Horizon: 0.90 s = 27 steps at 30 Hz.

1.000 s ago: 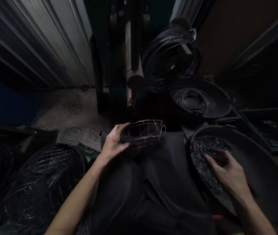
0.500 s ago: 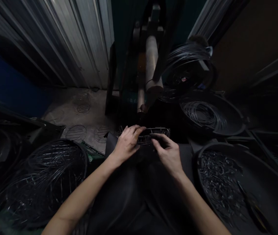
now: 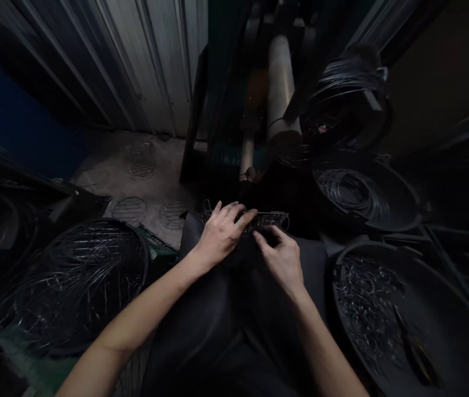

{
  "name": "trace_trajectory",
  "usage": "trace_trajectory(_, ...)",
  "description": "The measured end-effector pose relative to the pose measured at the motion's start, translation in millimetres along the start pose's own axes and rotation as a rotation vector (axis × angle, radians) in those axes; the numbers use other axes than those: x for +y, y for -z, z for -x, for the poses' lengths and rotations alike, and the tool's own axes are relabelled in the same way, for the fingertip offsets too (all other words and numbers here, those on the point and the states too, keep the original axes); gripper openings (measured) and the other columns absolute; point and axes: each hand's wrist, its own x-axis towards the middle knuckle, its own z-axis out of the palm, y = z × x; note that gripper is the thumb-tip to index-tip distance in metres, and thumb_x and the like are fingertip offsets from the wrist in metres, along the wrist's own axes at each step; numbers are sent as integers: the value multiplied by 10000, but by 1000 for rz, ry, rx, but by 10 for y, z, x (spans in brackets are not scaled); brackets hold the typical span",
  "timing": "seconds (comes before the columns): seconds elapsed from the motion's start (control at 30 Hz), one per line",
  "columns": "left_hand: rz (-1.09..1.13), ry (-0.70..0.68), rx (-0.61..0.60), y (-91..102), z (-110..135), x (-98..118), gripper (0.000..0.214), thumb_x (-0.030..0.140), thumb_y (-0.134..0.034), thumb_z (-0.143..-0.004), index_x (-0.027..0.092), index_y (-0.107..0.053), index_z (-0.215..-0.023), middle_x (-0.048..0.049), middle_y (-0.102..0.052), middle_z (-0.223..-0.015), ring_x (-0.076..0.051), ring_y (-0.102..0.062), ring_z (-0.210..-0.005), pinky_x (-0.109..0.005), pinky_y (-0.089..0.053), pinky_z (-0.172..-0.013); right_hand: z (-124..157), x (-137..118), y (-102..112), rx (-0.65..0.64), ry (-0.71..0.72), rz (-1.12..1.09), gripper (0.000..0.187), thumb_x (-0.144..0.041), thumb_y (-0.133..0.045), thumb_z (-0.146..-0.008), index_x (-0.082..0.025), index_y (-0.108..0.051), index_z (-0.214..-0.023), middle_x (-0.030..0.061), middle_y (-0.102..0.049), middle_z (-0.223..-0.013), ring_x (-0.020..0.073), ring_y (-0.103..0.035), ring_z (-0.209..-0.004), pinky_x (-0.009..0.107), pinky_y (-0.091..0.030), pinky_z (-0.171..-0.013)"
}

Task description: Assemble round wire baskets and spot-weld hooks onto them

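Observation:
A round wire rack (image 3: 278,215) sits at the edge of my dark apron (image 3: 234,309), below the machine's arms. My left hand (image 3: 221,230) lies over its left part, thumb and fingers closed around the wires. My right hand (image 3: 282,255) is at the rack's near side, thumb and forefinger drawn together in a pinch. What the pinch holds, if anything, is too dark and small to make out. Both hands cover part of the rack.
Ahead stands a machine with a thick metal cylinder (image 3: 281,82) and a thinner rod (image 3: 247,154). A tub of wires (image 3: 143,253) is at left. At right are a basin of small metal pieces (image 3: 366,309) with pliers (image 3: 420,353), and wire coils (image 3: 348,193). Wire grids (image 3: 129,210) lie on the floor.
My view has shifted, so the machine appears further right. The rack has tilted, showing its rim more edge-on. My left hand's fingers have moved slightly right along it; the right hand stays close.

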Motion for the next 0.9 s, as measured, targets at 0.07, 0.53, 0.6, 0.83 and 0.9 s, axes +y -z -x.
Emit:
trace_trajectory(0.07,-4,-6,10,6,3,-8,564,48,-470,-788,181,-385,-1330,-113,-524,-1263,-264,-461,-1235,-527,-337,-1057,1,-20,-2,13,10,-10,274,-432,-574,-786,-190,-693,-834,36,-710,-822,185,-629,-748,283,-464,-689)
trace_trajectory(0.53,28,32,55,23,7,-81,572,18,-478,-748,184,-413,-1291,-113,-528,-1267,-250,-441,-1264,-509,-327,-1074,6,-29,14,90,20,-92,282,-451,-585,-788,-182,-663,-816,36,-700,-779,174,-631,-718,269,-467,-662)
trace_trajectory(0.6,15,27,58,25,1,-80,562,13,-479,-748,173,-423,-1284,-121,-531,-1263,-257,-446,-1260,-516,-329,-1070,-13,-37,3,109,25,-104,286,-454,-591,-783,-179,-663,-809,40,-701,-786,177,-628,-731,272,-464,-675)
trace_trajectory(0.83,-3,6,95,30,-19,-117,544,11,-465,-762,171,-430,-1280,-126,-535,-1263,-258,-449,-1261,-526,-322,-1073,-87,-26,-114,142,50,-131,277,-447,-583,-788,-183,-660,-826,35,-699,-792,170,-627,-716,268,-469,-665)
trace_trajectory(0.9,20,9,107,32,-37,-139,562,6,-476,-742,171,-430,-1277,-121,-539,-1260,-256,-453,-1258,-522,-324,-1074,-102,-15,-160,179,87,-133,275,-440,-578,-795,-182,-662,-841,36,-698,-805,168,-625,-723,267,-468,-671)
